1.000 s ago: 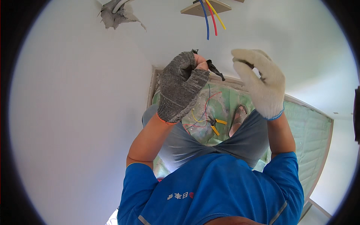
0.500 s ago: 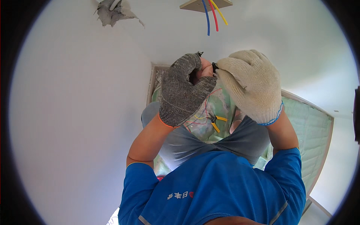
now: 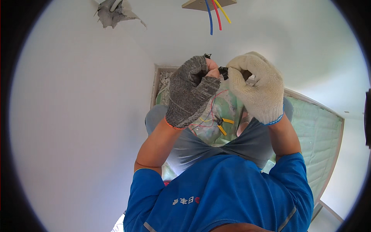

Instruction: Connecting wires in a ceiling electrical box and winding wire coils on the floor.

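Currently, my left hand (image 3: 192, 92) and right hand (image 3: 259, 88) pinch a black strip (image 3: 223, 73) between them (fingertips clamped on it); beyond, coloured wires (image 3: 217, 17) hang from a wall plate (image 3: 194, 5), and yellow-handled pliers (image 3: 220, 123) lie on the floor (image 3: 211, 135).

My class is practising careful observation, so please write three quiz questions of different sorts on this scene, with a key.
1. Multiple choice: what is between the left hand and the right hand? A, screwdriver; B, black strip; C, paintbrush.
2. True or false: the yellow-handled tool lies on the floor.
3. Fill in: the three wires at the beige plate are blue, red and ____.
Key: 1 B; 2 true; 3 yellow.
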Action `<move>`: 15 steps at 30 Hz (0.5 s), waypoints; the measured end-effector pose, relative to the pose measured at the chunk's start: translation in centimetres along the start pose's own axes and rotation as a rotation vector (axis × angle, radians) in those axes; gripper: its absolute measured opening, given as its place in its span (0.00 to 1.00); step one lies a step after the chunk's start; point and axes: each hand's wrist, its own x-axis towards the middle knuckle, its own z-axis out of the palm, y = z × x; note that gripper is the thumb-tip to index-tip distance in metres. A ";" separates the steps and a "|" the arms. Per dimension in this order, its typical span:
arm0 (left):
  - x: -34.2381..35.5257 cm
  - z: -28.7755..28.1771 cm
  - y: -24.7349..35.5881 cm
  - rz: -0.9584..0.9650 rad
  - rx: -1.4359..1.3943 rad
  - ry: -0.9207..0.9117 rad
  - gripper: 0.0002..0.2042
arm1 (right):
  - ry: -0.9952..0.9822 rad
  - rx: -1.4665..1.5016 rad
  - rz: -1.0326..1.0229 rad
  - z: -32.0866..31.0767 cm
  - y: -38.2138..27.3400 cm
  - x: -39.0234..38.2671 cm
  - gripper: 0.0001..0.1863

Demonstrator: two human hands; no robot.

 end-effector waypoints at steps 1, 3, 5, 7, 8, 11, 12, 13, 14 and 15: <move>-0.1 0.0 -0.3 -0.053 -0.083 -0.016 0.06 | 0.040 0.074 0.017 0.3 0.2 -0.2 0.05; -0.3 -0.2 -0.8 -0.050 -0.108 -0.026 0.07 | 0.020 0.096 0.065 0.3 0.0 -0.4 0.06; -0.6 0.1 -0.6 -0.050 -0.132 -0.037 0.08 | -0.001 0.119 0.117 0.5 0.3 -0.6 0.07; -1.1 0.9 0.3 0.014 -0.296 0.078 0.05 | 0.099 -0.119 -0.268 0.5 1.2 -0.8 0.09; -1.1 0.8 0.4 0.012 -0.297 0.078 0.05 | 0.098 -0.119 -0.267 0.3 1.3 -0.8 0.09; -1.0 0.4 0.9 0.202 0.116 0.143 0.06 | 0.102 -0.272 -0.401 -0.3 1.0 -0.8 0.12; -0.8 0.0 1.2 0.147 0.089 0.041 0.06 | 0.088 -0.256 -0.395 -0.4 0.9 -0.9 0.12; -0.8 -0.3 1.5 0.091 0.062 -0.059 0.06 | 0.072 -0.239 -0.390 -0.4 0.9 -0.9 0.13; -0.7 -0.4 1.6 0.091 0.062 -0.059 0.06 | 0.072 -0.239 -0.390 -0.4 1.0 -1.0 0.13; -0.7 -0.4 1.7 0.040 -0.024 -0.085 0.06 | 0.078 -0.209 -0.370 -0.2 1.1 -1.1 0.13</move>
